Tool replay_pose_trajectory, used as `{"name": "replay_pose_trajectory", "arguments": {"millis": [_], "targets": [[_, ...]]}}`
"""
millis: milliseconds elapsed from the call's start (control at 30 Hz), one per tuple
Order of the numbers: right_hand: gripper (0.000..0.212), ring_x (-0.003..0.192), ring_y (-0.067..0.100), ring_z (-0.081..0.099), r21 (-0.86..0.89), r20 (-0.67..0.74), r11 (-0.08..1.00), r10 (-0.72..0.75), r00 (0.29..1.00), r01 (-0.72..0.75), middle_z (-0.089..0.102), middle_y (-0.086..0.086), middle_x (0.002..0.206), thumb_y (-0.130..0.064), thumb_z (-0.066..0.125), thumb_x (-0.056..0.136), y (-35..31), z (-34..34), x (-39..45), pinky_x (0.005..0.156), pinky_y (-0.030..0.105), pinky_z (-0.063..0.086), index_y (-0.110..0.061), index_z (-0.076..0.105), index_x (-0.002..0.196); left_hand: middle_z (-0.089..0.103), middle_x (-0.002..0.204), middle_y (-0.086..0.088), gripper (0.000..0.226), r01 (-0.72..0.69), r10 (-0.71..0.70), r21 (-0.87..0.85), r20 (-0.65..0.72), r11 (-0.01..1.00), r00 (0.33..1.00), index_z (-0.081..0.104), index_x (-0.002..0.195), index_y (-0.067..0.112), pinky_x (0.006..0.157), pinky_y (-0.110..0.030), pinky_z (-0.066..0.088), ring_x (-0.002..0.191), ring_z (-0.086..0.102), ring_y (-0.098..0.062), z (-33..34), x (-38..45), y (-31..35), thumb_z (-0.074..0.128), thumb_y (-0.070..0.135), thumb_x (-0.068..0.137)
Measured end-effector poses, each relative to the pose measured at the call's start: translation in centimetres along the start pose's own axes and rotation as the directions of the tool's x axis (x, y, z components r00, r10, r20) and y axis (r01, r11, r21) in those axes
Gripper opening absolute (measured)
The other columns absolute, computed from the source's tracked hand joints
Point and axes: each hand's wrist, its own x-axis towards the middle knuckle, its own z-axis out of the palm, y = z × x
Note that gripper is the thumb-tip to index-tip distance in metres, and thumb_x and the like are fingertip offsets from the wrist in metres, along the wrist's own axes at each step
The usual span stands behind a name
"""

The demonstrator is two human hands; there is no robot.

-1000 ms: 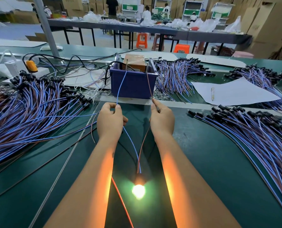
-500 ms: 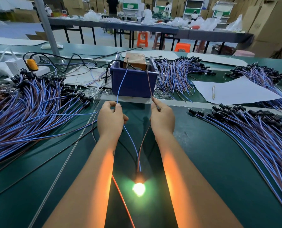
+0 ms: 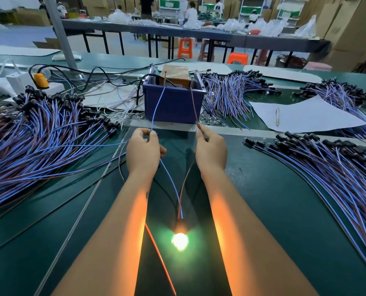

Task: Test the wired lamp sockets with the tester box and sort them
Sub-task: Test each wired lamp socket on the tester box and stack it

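A lit bulb [image 3: 179,240] glows in a black lamp socket [image 3: 180,225] lying on the green table [image 3: 263,210] between my forearms. Its blue wire [image 3: 156,107] runs up through my left hand [image 3: 143,150], which pinches it, to the tester box [image 3: 173,79] inside a blue bin [image 3: 173,103]. My right hand [image 3: 211,149] pinches the socket's brown wire [image 3: 194,103], which also reaches the box. A big heap of wired sockets [image 3: 39,133] lies to the left, another heap [image 3: 338,167] to the right.
More socket bundles [image 3: 231,92] lie behind the bin and at the far right [image 3: 338,90]. A white sheet with a pen [image 3: 277,116] lies right of the bin. A power strip with a yellow plug [image 3: 40,81] and black cables sit at the back left.
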Motion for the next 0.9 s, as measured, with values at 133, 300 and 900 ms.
{"name": "replay_pose_trajectory", "arguments": {"millis": [133, 300, 900], "targets": [[0.033, 0.083, 0.014, 0.047, 0.0, 0.004, 1.0, -0.004, 1.0, 0.004, 0.057, -0.006, 0.091, -0.031, 0.046, 0.101, 0.0, 0.0, 0.1, 0.075, 0.028, 0.042, -0.034, 0.06, 0.131, 0.066, 0.055, 0.009, 0.011, -0.005, 0.005, 0.008, -0.006, 1.0, 1.0, 0.053, 0.094, 0.026, 0.06, -0.033, 0.051, 0.05, 0.061, -0.006, 0.0, 0.1, 0.1, 0.043, 0.03, 0.097], [0.033, 0.082, 0.014, 0.049, 0.004, 0.01, 1.0, 0.0, 1.0, 0.0, 0.054, -0.008, 0.09, -0.032, 0.046, 0.101, 0.0, 0.1, 0.0, 0.076, 0.03, 0.045, -0.035, 0.059, 0.131, 0.066, 0.054, 0.01, 0.011, -0.016, 0.016, 0.008, -0.004, 1.0, 1.0, 0.053, 0.095, 0.025, 0.057, -0.03, 0.048, 0.045, 0.058, -0.002, 0.0, 0.1, 0.1, 0.042, 0.03, 0.096], [0.028, 0.046, -0.001, 0.044, 0.411, 0.262, 0.912, -0.101, 0.96, -0.016, 0.057, -0.01, 0.057, -0.002, 0.059, 0.094, -1.0, -1.6, -1.0, 0.049, 0.012, 0.04, -0.006, 0.066, 0.121, 0.072, 0.075, 0.01, 0.022, -0.18, 0.191, -0.067, 0.454, 0.981, 0.87, 0.069, 0.087, 0.027, 0.077, -0.029, 0.053, 0.072, 0.065, -0.006, 0.9, -2.1, 1.9, 0.055, 0.012, 0.096]]}}
